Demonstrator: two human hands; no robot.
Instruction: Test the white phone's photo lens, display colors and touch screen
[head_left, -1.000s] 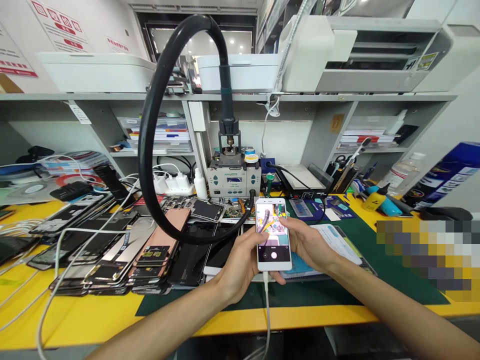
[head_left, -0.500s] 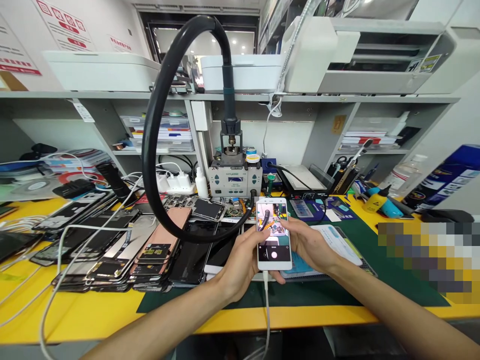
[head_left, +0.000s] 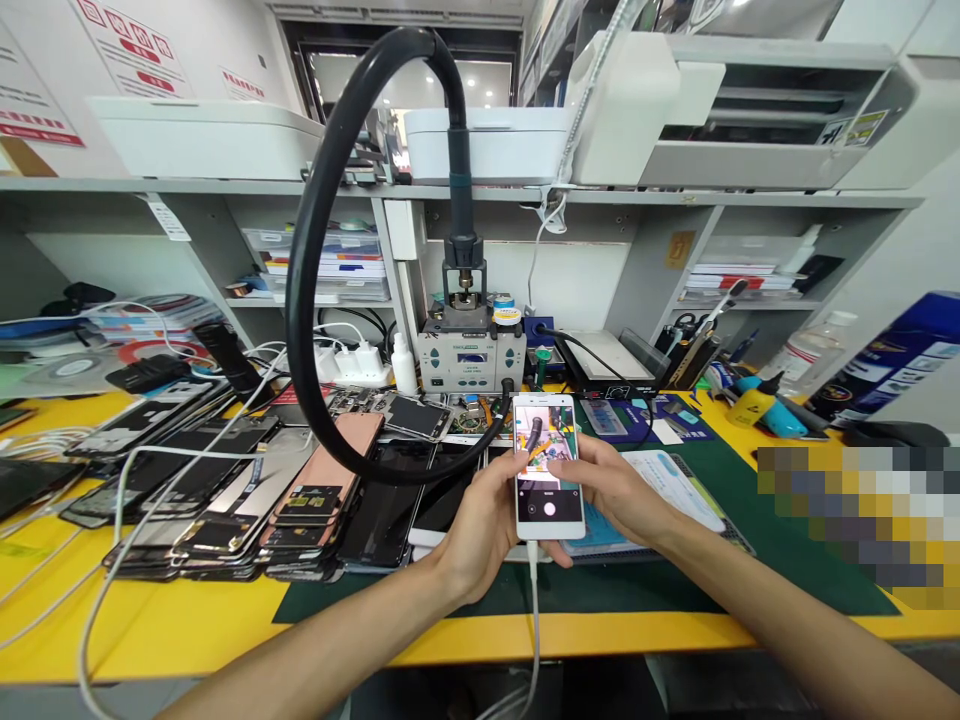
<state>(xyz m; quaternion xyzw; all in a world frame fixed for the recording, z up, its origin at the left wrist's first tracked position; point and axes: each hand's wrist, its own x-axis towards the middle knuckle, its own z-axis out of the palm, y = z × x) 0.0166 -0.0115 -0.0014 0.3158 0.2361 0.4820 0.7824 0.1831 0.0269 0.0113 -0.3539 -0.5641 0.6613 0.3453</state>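
A white smartphone (head_left: 548, 490) is held upright over the green mat (head_left: 675, 590), its lit screen showing a camera picture of the bench. My left hand (head_left: 480, 525) is wrapped round its left edge and back. My right hand (head_left: 611, 485) grips the right edge, with the thumb lying across the screen. A white charging cable (head_left: 533, 610) hangs from the phone's bottom edge toward me.
Several dismantled phones and screens (head_left: 300, 490) are stacked on the yellow bench at left. A hot-air rework station (head_left: 469, 355) with a big black looped hose (head_left: 300, 290) stands behind the phone. Tools, a yellow bottle (head_left: 750, 400) and a blue box (head_left: 892, 355) lie at right. Printers sit on the shelf above.
My right thumb has slid further onto the phone's screen. The phone and both hands stay in almost the same place.
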